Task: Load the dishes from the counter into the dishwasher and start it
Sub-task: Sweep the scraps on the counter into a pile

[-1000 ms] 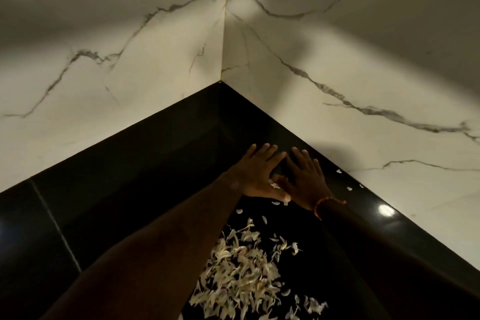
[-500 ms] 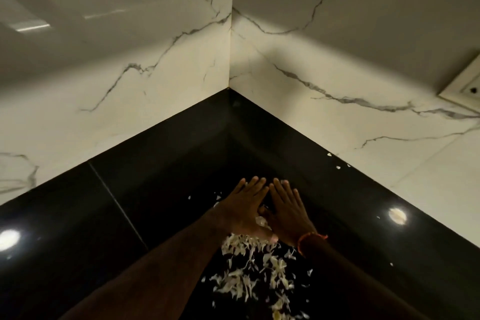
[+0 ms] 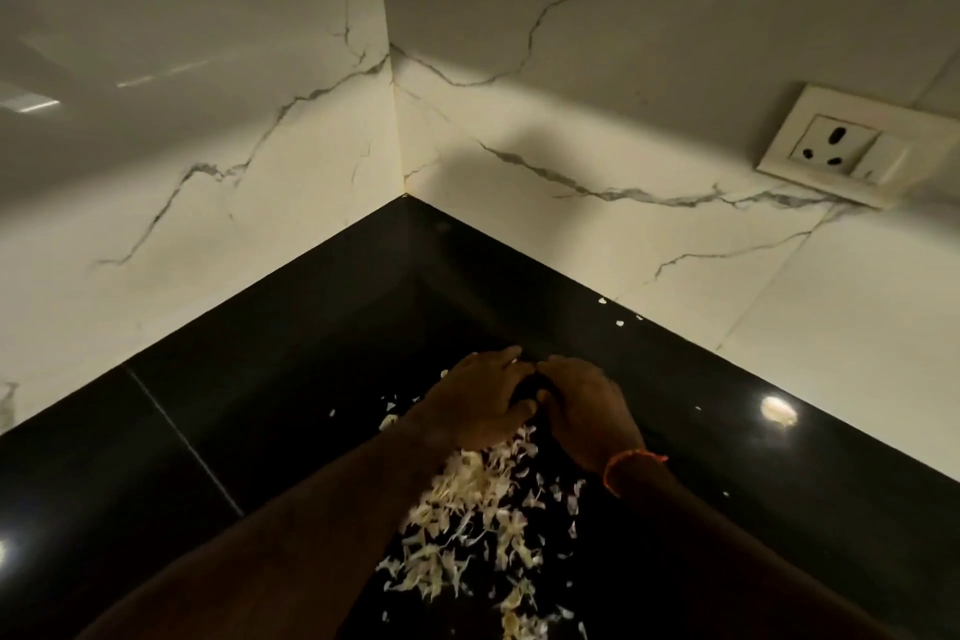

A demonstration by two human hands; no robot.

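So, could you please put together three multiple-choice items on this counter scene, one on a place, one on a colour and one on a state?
1. Where is the wall socket?
A. On the wall to the right of the corner
B. On the wall to the left of the corner
C. Set into the countertop

2. What colour is the countertop?
A. White
B. Glossy black
C. Wooden brown

3. How do the left hand and right hand stand?
A. Both lifted well above the counter
B. One holds a plate
C. Side by side, fingers curled, at the far end of the pale peel scraps

Answers:
1 A, the socket plate sits on the right marble wall.
2 B, the surface is dark and mirrors the lights.
3 C, both hands meet low over the scraps, and no dish is in view.
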